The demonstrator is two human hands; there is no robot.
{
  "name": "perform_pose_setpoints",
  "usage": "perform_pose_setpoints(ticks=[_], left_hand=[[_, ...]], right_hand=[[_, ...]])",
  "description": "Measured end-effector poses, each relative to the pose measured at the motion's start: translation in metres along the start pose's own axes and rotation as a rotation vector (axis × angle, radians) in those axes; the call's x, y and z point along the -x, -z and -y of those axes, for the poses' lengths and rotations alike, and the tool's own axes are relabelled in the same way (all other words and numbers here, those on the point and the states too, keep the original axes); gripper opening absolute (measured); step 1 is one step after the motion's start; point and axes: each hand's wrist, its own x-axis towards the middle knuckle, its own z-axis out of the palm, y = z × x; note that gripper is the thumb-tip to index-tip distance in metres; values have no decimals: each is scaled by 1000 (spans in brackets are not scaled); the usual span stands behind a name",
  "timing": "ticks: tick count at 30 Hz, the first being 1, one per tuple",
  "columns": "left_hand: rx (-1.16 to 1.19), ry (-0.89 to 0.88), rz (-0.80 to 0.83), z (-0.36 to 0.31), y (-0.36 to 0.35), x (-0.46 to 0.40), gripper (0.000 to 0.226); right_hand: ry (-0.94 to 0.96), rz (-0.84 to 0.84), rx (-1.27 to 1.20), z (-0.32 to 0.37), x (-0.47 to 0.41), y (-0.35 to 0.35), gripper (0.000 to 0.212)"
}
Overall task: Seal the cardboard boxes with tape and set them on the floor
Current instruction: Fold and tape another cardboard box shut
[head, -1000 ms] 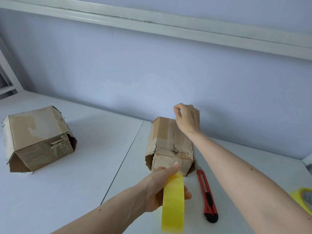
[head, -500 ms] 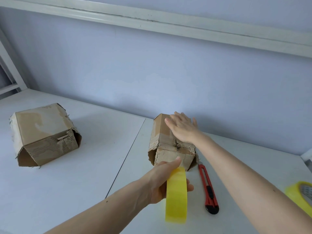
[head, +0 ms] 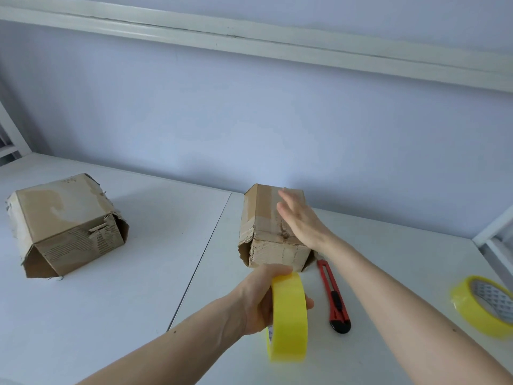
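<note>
Low in the centre of the frame, the left hand (head: 261, 298) grips a glossy yellow tape roll (head: 288, 318) on edge, fingers through its core; print on its inner ring is too small to read. Right of it a red utility knife (head: 334, 297) lies on the white table (head: 111, 315). A second yellow roll (head: 477, 309) is cut off at the right edge. Further back, the right hand (head: 301, 222), fingers straight, lies flat on the worn, torn corrugated cardboard box (head: 266, 226). Another battered box (head: 63, 220) sits at far left.
</note>
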Motion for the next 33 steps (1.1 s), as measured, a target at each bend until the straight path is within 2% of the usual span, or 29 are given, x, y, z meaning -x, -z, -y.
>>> perform_pose_setpoints(ticks=[2,5,7,9,11,13,15,18,19,23,30,33], left_hand=[[-3,-4,12,2,-1,1,24],[-16,-12,6,2,-1,3,24],[-34,-12,4,3,-1,4,21],[-34,-23,8,4,-2,5,16],[-3,-43,8,6,-2,6,13],[34,-75,-7,7,-3,7,11],[44,-140,-23,8,-3,6,18],[114,-232,-10,6,-1,4,64],[147,-227,9,4,-2,5,67],[172,-137,86,-7,-3,8,33],[57,-69,25,-6,-8,1,24],[91,-121,18,-1,-9,-2,38]], right_hand=[[103,-166,-64,-10,20,0,60],[187,-248,-23,-37,41,-19,65],[183,-324,-93,-47,39,-35,70],[160,-470,-134,-45,31,-44,64],[144,-651,-82,-39,23,-49,55],[123,-757,-23,-31,18,-46,53],[58,-766,-37,-20,14,-39,59],[-80,-694,-83,-6,6,-29,69],[-105,-674,-92,-2,2,-26,69],[-117,-680,-83,8,-6,-21,68],[-130,-681,-48,-5,-2,-26,69],[-111,-590,-16,-15,2,-29,67]])
